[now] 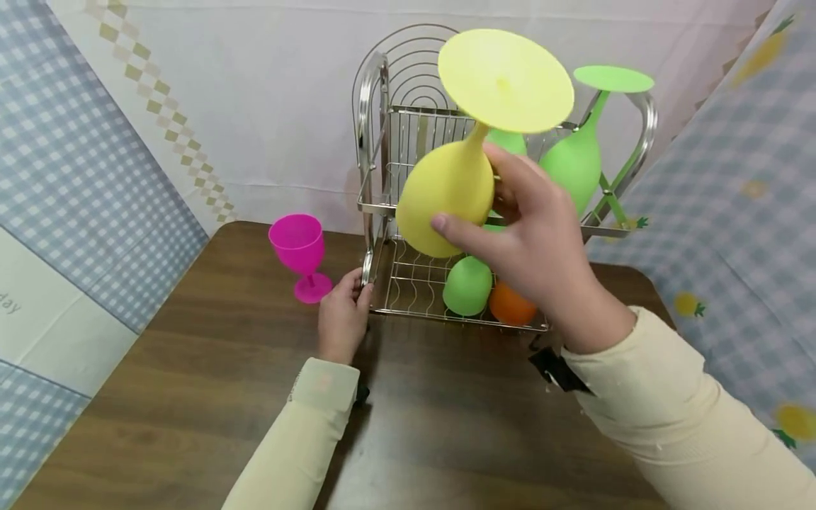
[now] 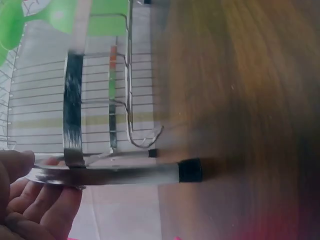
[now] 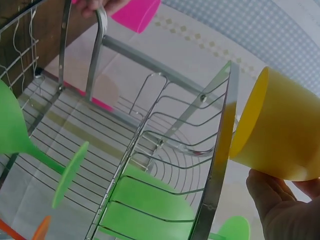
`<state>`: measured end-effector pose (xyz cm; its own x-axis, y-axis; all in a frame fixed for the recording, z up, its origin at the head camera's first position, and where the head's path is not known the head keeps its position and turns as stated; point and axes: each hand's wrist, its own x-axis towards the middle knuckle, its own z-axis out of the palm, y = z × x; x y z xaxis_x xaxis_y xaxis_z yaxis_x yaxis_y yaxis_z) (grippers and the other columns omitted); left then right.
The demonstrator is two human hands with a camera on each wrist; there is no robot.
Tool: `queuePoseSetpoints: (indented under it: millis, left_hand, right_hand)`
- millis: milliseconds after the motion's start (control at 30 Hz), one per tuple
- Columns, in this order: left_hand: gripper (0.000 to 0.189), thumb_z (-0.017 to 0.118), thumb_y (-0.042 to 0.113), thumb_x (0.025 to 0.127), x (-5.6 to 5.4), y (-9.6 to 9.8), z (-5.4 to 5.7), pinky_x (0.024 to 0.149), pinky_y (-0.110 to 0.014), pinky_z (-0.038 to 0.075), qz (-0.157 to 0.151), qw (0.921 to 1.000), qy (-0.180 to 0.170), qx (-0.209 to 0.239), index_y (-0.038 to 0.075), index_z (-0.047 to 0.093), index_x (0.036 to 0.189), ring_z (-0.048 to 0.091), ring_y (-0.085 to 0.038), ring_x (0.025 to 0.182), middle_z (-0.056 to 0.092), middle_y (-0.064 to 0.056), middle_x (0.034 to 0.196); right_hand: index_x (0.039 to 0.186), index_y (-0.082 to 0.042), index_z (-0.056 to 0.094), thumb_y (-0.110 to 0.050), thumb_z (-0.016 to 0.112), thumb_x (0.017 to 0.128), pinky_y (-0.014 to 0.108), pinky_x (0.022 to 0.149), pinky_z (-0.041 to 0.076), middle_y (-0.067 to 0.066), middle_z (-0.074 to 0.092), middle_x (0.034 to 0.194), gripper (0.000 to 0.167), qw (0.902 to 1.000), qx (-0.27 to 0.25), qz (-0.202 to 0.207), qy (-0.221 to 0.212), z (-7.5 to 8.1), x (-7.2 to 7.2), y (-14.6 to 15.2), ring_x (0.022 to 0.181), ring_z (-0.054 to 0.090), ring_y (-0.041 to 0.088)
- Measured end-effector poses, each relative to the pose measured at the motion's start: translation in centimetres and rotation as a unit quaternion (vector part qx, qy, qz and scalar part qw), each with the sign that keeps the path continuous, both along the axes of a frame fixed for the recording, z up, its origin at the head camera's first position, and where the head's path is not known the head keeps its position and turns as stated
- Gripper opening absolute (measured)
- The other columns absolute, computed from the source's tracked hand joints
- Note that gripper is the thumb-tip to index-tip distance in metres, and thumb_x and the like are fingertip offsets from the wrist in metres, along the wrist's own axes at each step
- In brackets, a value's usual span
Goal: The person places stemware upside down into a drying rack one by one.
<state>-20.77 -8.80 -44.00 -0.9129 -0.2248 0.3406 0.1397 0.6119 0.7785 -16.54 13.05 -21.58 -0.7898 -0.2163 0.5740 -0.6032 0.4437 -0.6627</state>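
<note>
My right hand [image 1: 542, 227] grips a yellow goblet [image 1: 446, 191] by its bowl. The goblet is upside down and tilted, with its round base up, in front of the upper shelf of a two-tier metal dish rack [image 1: 381, 209]. In the right wrist view the yellow bowl [image 3: 287, 125] is beside the shelf's front bar. My left hand [image 1: 342, 319] holds the rack's frame low at its front left, the fingers around the metal tube [image 2: 115, 176] in the left wrist view. Left of that hand a pink goblet [image 1: 298, 248] stands upright on the table.
A green goblet [image 1: 574, 166] leans upside down on the upper shelf at right; another green one [image 1: 508, 142] is partly hidden behind the yellow goblet. Below are a green goblet [image 1: 467, 287] and an orange one [image 1: 512, 306]. Curtains surround the wooden table [image 1: 446, 411].
</note>
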Motion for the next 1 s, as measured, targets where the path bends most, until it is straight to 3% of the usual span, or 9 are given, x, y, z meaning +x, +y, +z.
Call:
queuePoseSetpoints:
  millis: [133,233,533,800,1000]
  left_hand:
    - [0.027,0.064,0.018,0.1,-0.1,0.0,0.0,0.069,-0.042,0.058,-0.003,0.9991,0.004,-0.043,0.006,0.067,0.124,0.069,-0.026,0.081,0.074,-0.011,0.099]
    - [0.025,0.063,0.019,0.101,-0.1,0.0,0.2,0.066,-0.044,0.056,-0.009,0.9972,0.01,-0.073,0.005,0.066,0.121,0.066,-0.029,0.075,0.073,-0.012,0.095]
    - [0.025,0.062,0.018,0.101,0.1,-0.2,0.4,0.07,-0.049,0.057,-0.011,0.9948,0.01,-0.101,0.002,0.066,0.119,0.069,-0.034,0.08,0.073,-0.015,0.096]
    - [0.022,0.063,0.017,0.1,0.4,-0.3,-0.1,0.07,-0.053,0.058,-0.004,0.9938,0.021,-0.109,0.002,0.067,0.116,0.071,-0.038,0.082,0.074,-0.015,0.097]
    - [0.021,0.063,0.015,0.1,0.3,-0.2,0.1,0.068,-0.052,0.058,-0.006,0.9928,0.038,-0.114,0.001,0.067,0.114,0.071,-0.038,0.08,0.074,-0.016,0.095]
  right_hand:
    - [0.135,-0.018,0.064,-0.024,0.087,0.079,0.03,0.096,0.056,0.005,0.059,0.122,0.061,0.9987,-0.018,-0.02,-0.043,0.9,-1.4,-0.8,0.113,0.064,0.017]
    - [0.136,-0.02,0.063,-0.026,0.087,0.079,0.03,0.096,0.056,0.005,0.058,0.124,0.061,0.9976,-0.034,-0.033,-0.051,1.2,-2.5,-1.1,0.116,0.063,0.016]
    - [0.139,-0.024,0.059,-0.038,0.085,0.081,0.029,0.093,0.056,0.001,0.059,0.128,0.065,0.9928,-0.029,-0.074,-0.09,1.6,-5.4,-2.2,0.115,0.062,0.017]
    - [0.146,-0.019,0.049,-0.05,0.077,0.085,0.027,0.087,0.058,0.001,0.058,0.136,0.074,0.9824,0.035,-0.113,-0.145,1.2,-7.4,-3.4,0.117,0.061,0.016]
    - [0.148,-0.013,0.045,-0.051,0.072,0.089,0.028,0.094,0.054,0.004,0.059,0.137,0.076,0.9702,0.107,-0.132,-0.172,1.8,-8.9,-4.3,0.117,0.06,0.017]
